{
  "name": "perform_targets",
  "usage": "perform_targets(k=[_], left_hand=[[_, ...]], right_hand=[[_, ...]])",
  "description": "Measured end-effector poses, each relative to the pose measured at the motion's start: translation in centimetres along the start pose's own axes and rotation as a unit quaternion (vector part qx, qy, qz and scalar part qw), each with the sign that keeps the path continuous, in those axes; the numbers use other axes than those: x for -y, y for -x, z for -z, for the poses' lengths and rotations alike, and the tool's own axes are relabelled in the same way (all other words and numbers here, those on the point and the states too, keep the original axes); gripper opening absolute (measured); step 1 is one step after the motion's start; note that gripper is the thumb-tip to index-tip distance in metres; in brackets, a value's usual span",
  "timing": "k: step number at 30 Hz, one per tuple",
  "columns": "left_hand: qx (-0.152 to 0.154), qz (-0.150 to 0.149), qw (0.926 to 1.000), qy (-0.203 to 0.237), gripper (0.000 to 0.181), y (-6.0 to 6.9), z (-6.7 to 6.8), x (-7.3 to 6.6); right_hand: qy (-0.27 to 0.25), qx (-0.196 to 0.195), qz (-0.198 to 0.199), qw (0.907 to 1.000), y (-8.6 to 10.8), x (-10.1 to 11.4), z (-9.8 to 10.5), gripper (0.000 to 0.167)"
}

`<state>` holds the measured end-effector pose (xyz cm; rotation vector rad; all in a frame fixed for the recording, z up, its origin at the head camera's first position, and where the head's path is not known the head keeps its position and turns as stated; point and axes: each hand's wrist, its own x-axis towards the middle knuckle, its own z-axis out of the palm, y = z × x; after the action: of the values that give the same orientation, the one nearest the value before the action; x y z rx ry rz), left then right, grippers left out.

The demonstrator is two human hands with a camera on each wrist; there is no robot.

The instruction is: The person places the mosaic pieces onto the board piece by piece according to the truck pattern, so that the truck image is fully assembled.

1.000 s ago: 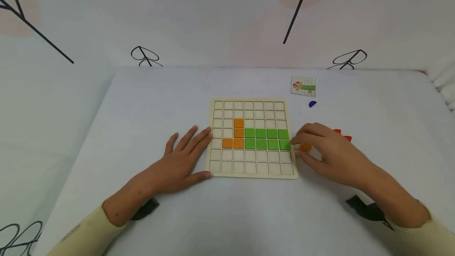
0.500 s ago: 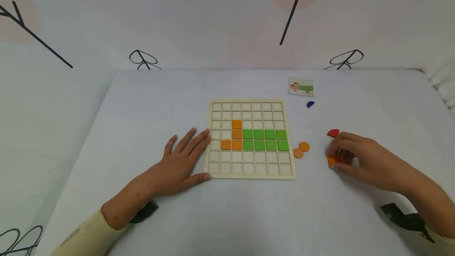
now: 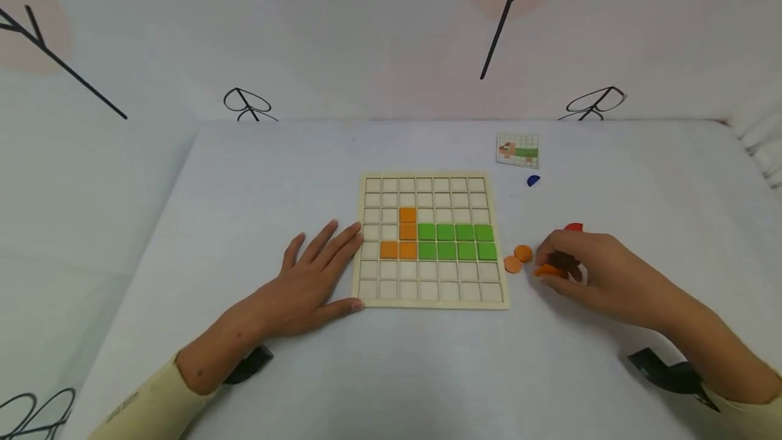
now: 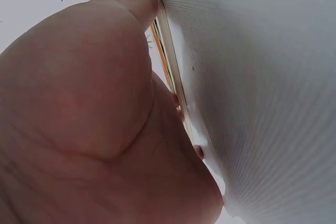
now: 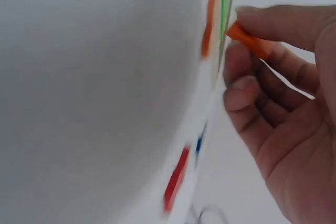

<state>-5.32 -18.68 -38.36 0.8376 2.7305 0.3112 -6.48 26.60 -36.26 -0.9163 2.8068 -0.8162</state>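
A cream board (image 3: 427, 303) with a square grid lies on the white table. Several green tiles (image 3: 446, 250) fill two rows on it, and several orange tiles (image 3: 407, 250) sit to their left. My left hand (image 3: 308, 287) rests flat on the table with spread fingers, fingertips and thumb touching the board's left edge. To the right of the board, my right hand (image 3: 599, 270) pinches an orange tile (image 5: 249, 40) between thumb and fingers, apart from the table. Two orange discs (image 3: 512, 264) lie between that hand and the board.
Behind the right hand a red piece (image 3: 573, 227) is partly hidden. Farther back lie a dark blue half-disc (image 3: 533, 180) and a small picture card (image 3: 518, 149) with a gridded green and orange figure. A printed white cloth (image 3: 391, 53) rises behind the table.
My right hand left the green tile at the board's right edge, went right to the orange tile, took it, and moved back left with it. My left hand stays put.
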Motion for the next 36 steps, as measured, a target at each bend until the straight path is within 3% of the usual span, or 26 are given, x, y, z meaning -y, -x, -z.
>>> perform_targets(k=[9,14,20,28,36], left_hand=[[-0.003,-0.003,1.0,-0.001,0.1,0.2,-0.1,0.0],[-0.006,-0.007,1.0,-0.002,0.099,0.0,-0.1,0.0],[-0.007,-0.01,0.9999,0.005,0.098,0.1,-0.1,0.1],[-0.007,-0.018,0.9997,0.013,0.098,0.1,-0.3,0.3],[-0.006,-0.013,0.9999,0.006,0.099,0.2,-0.1,0.3]], right_hand=[[-0.057,0.047,0.05,0.996,-6.5,5.1,-2.0,0.026],[-0.091,0.033,0.093,0.991,-10.2,6.7,-3.8,0.02],[-0.131,0.018,0.08,0.988,-13.7,8.7,-6.1,0.017],[-0.169,0.039,0.012,0.9847,-16.1,10.7,-8.1,0.014],[-0.167,0.035,0.006,0.9853,-16.4,11.0,-9.6,0.011]])
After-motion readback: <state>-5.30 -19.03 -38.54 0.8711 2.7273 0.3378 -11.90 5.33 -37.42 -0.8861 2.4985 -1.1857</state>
